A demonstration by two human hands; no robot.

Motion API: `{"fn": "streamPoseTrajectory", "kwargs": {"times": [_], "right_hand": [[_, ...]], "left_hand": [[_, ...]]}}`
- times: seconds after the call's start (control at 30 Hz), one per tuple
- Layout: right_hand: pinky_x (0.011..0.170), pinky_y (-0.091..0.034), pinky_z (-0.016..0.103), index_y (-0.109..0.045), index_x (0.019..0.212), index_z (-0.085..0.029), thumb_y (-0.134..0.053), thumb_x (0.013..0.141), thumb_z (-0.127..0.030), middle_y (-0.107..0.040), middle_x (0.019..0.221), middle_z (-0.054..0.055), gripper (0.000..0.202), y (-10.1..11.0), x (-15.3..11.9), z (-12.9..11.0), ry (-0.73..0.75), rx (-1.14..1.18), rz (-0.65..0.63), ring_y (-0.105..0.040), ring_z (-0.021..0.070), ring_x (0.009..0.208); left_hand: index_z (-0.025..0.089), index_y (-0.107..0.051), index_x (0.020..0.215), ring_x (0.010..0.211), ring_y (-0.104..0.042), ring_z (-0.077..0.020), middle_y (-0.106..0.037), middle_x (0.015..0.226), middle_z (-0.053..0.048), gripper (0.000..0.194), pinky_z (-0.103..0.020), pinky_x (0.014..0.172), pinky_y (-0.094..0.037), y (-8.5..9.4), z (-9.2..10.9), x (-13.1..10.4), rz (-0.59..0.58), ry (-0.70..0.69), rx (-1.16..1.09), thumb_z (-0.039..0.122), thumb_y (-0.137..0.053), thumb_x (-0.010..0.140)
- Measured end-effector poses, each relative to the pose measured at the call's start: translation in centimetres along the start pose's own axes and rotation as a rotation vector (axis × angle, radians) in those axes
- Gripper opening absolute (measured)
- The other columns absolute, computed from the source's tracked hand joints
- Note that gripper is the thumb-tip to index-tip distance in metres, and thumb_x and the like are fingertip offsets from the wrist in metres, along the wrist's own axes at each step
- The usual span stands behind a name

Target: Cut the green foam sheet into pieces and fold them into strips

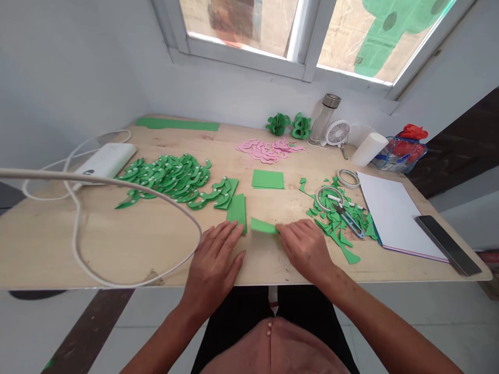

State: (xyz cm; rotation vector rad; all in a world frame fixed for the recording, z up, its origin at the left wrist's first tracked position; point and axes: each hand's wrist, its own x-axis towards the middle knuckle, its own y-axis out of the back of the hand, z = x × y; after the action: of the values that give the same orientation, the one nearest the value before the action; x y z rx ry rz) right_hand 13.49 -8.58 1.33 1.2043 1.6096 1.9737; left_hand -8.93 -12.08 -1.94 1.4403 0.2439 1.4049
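Note:
My left hand (pixel 218 249) lies open and palm down on the table, its fingertips at the lower edge of a small stack of green paper (pixel 237 209). Between the fingers of my right hand (pixel 302 244) is the end of a green paper piece (pixel 263 226), tilted and slightly blurred. A second flat stack of green paper rectangles (pixel 268 179) lies farther back. Left of it, curved green paper cutouts (pixel 167 176) with small white squares form a pile. To the right, green paper scraps (pixel 335 228) lie under scissors (pixel 350 218) with blue handles.
A white cable (pixel 76 234) loops over the table's left side from a white box (pixel 109 161). Pink paper cutouts (pixel 268 150), a bottle (pixel 323 119) and a small fan (pixel 337 133) stand or lie at the back. White paper (pixel 397 213) and a phone (pixel 448 244) are right.

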Motion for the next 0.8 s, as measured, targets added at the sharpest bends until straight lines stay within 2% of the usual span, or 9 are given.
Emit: {"fn": "streamPoseTrajectory", "kwargs": {"times": [0.07, 0.17, 0.27, 0.37, 0.43, 0.5, 0.6, 0.67, 0.8], "right_hand": [[0.073, -0.040, 0.033, -0.062, 0.103, -0.014, -0.041, 0.094, -0.008, -0.069, 0.080, 0.006, 0.024, 0.8, -2.4, -1.4, 0.036, 0.100, 0.030, -0.060, 0.0173, 0.073], [0.077, -0.044, 0.035, -0.062, 0.105, -0.015, -0.043, 0.093, -0.007, -0.071, 0.085, 0.008, 0.024, 1.3, -5.0, -2.8, 0.036, 0.180, 0.006, -0.063, 0.0184, 0.077], [0.080, -0.046, 0.038, -0.062, 0.107, -0.015, -0.045, 0.093, -0.013, -0.071, 0.091, 0.010, 0.022, 1.3, -6.2, -3.4, 0.015, 0.227, -0.036, -0.063, 0.0198, 0.083], [0.084, -0.046, 0.041, -0.060, 0.112, -0.014, -0.051, 0.093, -0.022, -0.070, 0.102, 0.012, 0.023, 1.2, -6.6, -3.7, 0.006, 0.259, -0.064, -0.062, 0.0230, 0.093], [0.085, -0.046, 0.042, -0.060, 0.114, -0.013, -0.054, 0.092, -0.023, -0.070, 0.106, 0.013, 0.025, 1.1, -6.8, -3.7, 0.008, 0.268, -0.065, -0.061, 0.0241, 0.097], [0.085, -0.046, 0.041, -0.061, 0.113, -0.014, -0.053, 0.092, -0.018, -0.070, 0.104, 0.011, 0.023, 0.9, -6.9, -3.6, -0.005, 0.283, -0.040, -0.061, 0.0230, 0.097], [0.080, -0.047, 0.038, -0.063, 0.109, -0.017, -0.047, 0.092, -0.011, -0.071, 0.094, 0.009, 0.024, 0.4, -7.0, -3.4, -0.077, 0.335, 0.020, -0.062, 0.0204, 0.090], [0.075, -0.047, 0.036, -0.065, 0.105, -0.017, -0.046, 0.093, -0.012, -0.070, 0.086, 0.008, 0.023, 0.1, -6.8, -3.3, -0.138, 0.359, 0.052, -0.062, 0.0201, 0.083], [0.068, -0.046, 0.034, -0.065, 0.104, -0.017, -0.047, 0.092, -0.014, -0.066, 0.076, 0.006, 0.022, -0.6, -6.1, -3.4, -0.225, 0.380, 0.075, -0.060, 0.0195, 0.073]], "left_hand": [[0.018, -0.040, 0.139, 0.126, -0.050, -0.0255, -0.059, 0.130, -0.013, 0.052, -0.046, 0.104, -0.043, 0.4, 1.0, -0.3, 0.005, -0.027, -0.082, 0.014, -0.051, 0.088], [0.022, -0.053, 0.125, 0.117, -0.058, -0.0204, -0.068, 0.117, -0.007, 0.041, -0.042, 0.103, -0.045, 0.5, 2.2, -1.3, -0.023, -0.129, -0.195, 0.008, -0.051, 0.087], [0.021, -0.062, 0.106, 0.104, -0.065, -0.0175, -0.073, 0.101, -0.004, 0.027, -0.042, 0.102, -0.046, 0.3, 2.6, -2.6, -0.041, -0.185, -0.251, 0.007, -0.053, 0.086], [0.018, -0.063, 0.102, 0.106, -0.065, -0.0196, -0.073, 0.102, -0.006, 0.022, -0.044, 0.101, -0.047, 0.0, 2.6, -3.5, -0.044, -0.178, -0.268, 0.006, -0.056, 0.085], [0.018, -0.063, 0.102, 0.108, -0.064, -0.0204, -0.073, 0.104, -0.007, 0.022, -0.045, 0.100, -0.048, 0.0, 2.6, -3.8, -0.050, -0.159, -0.287, 0.006, -0.057, 0.085], [0.019, -0.063, 0.102, 0.109, -0.063, -0.0204, -0.073, 0.104, -0.006, 0.022, -0.046, 0.099, -0.049, 0.1, 2.6, -3.8, -0.060, -0.126, -0.309, 0.007, -0.056, 0.085], [0.021, -0.065, 0.100, 0.110, -0.063, -0.0209, -0.073, 0.104, -0.005, 0.021, -0.046, 0.099, -0.049, 0.3, 2.8, -3.7, -0.081, -0.054, -0.340, 0.009, -0.054, 0.087], [0.022, -0.065, 0.100, 0.110, -0.063, -0.0208, -0.073, 0.102, -0.004, 0.022, -0.046, 0.100, -0.049, 0.3, 2.9, -3.8, -0.084, 0.005, -0.364, 0.009, -0.053, 0.087], [0.020, -0.057, 0.116, 0.108, -0.062, -0.0199, -0.070, 0.107, -0.006, 0.030, -0.042, 0.099, -0.049, 0.2, 3.2, -3.9, -0.026, 0.154, -0.378, 0.011, -0.053, 0.087]]}}
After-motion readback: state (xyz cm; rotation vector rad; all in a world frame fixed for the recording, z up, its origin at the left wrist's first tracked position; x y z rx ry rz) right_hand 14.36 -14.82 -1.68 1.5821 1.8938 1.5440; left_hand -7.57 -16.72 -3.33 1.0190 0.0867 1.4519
